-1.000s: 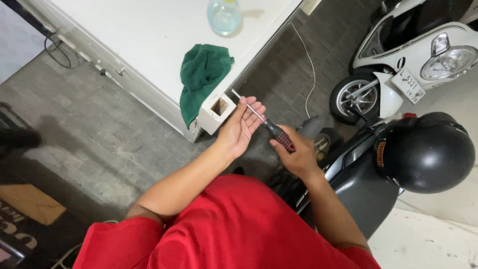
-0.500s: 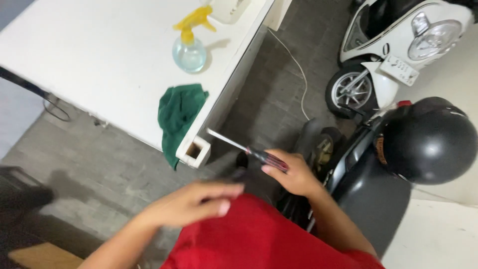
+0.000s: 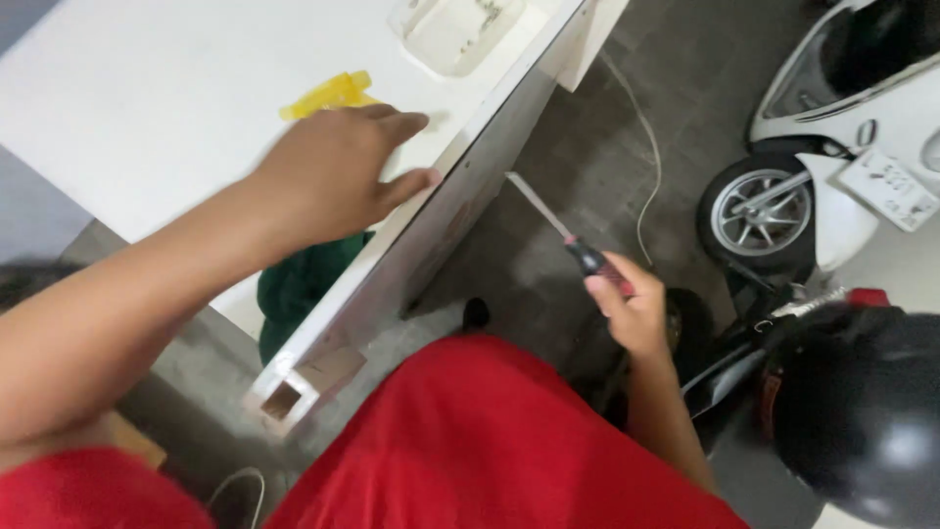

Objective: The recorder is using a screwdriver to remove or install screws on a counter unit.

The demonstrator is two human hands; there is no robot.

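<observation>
My right hand (image 3: 634, 306) grips a screwdriver (image 3: 566, 235) by its red and black handle, the metal shaft pointing up and left beside the table's edge. My left hand (image 3: 338, 171) reaches out over the white table (image 3: 147, 108), fingers spread, holding nothing. It hovers over a spray bottle whose yellow trigger head (image 3: 328, 95) shows just beyond my knuckles. A green cloth (image 3: 304, 284) hangs over the table edge under my left forearm.
A white plastic tray (image 3: 455, 29) lies at the table's far edge. A black helmet (image 3: 857, 402) rests on a dark scooter at lower right. A white scooter (image 3: 842, 127) with its front wheel stands at upper right. A white cable (image 3: 646, 137) trails on the grey floor.
My left hand has left the screwdriver tip and swung up and left over the table toward the spray bottle. The right hand keeps the screwdriver. The view has shifted toward the table.
</observation>
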